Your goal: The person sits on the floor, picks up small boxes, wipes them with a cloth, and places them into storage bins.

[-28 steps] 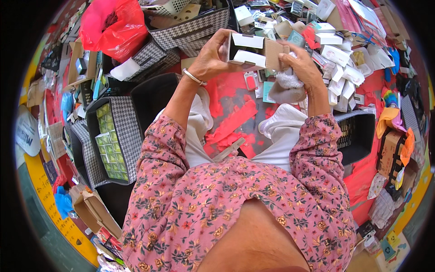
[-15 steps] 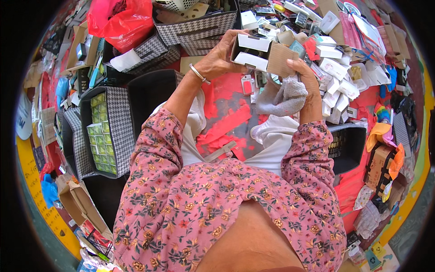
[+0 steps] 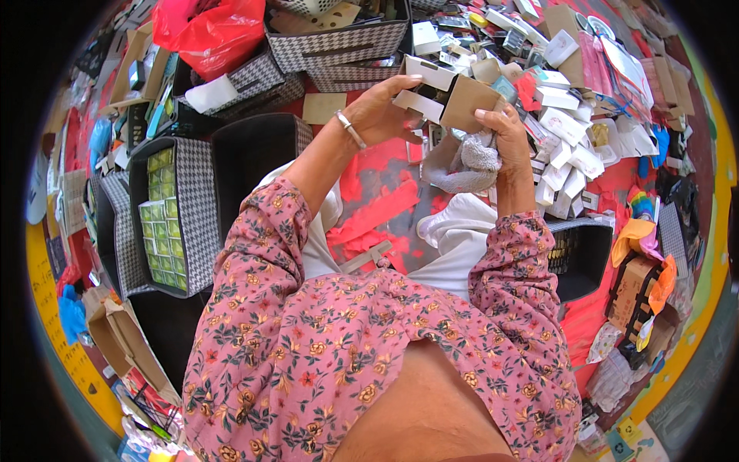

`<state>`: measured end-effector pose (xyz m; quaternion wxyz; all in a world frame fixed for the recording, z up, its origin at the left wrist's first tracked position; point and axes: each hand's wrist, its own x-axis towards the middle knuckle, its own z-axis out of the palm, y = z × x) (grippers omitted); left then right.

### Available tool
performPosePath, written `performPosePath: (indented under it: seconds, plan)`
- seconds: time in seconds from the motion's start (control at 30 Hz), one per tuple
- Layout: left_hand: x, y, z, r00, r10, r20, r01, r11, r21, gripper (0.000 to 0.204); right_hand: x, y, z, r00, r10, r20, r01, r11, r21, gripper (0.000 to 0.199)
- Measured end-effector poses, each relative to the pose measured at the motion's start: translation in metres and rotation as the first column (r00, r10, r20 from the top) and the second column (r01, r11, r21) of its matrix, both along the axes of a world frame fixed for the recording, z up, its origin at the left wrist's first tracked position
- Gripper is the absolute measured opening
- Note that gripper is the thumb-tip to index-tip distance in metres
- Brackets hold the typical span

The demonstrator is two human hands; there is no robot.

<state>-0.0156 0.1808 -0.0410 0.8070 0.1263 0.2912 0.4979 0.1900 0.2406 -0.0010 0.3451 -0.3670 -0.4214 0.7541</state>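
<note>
In front of me a small cardboard box (image 3: 471, 104) is held up, its end flaps standing out with white inner faces. My left hand (image 3: 379, 112) is at the flapped end, fingers along the upper flap and thumb below; part of its grip is hidden. My right hand (image 3: 509, 138) is closed on the box's brown right end. A grey cloth (image 3: 479, 152) hangs from that same hand, under the box. Some dark contents show between the flaps, too shaded to name.
Many small white boxes (image 3: 566, 123) lie heaped at the far right. Houndstooth bins stand left, one holding green packets (image 3: 162, 231). A red plastic bag (image 3: 219, 38) and another houndstooth bin (image 3: 339, 45) are at the back. A black bin (image 3: 581, 266) stands by my right arm.
The box has turned, its brown right end swinging more toward me. My left hand has shifted slightly left and down, its thumb spreading away from the box. The cloth moved slightly left.
</note>
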Motion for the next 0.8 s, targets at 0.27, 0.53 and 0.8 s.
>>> performPosePath:
  seconds: [0.27,0.53,0.8]
  plan:
    - [0.001,0.005,-0.007,0.975,0.099,0.201,-0.128,0.982,0.137,0.042,-0.005,0.001,-0.01,0.998,-0.05,0.049,0.049,0.999,0.01,0.031]
    - [0.002,0.0,0.012,0.986,0.085,0.142,-0.135,0.908,0.396,0.07,-0.002,0.007,-0.025,0.987,-0.159,-0.004,0.155,0.969,-0.19,0.025]
    - [-0.003,0.002,0.001,0.991,0.056,-0.122,-0.004,0.921,0.39,0.081,-0.007,-0.002,-0.016,0.968,-0.215,-0.13,0.181,0.956,-0.232,0.029]
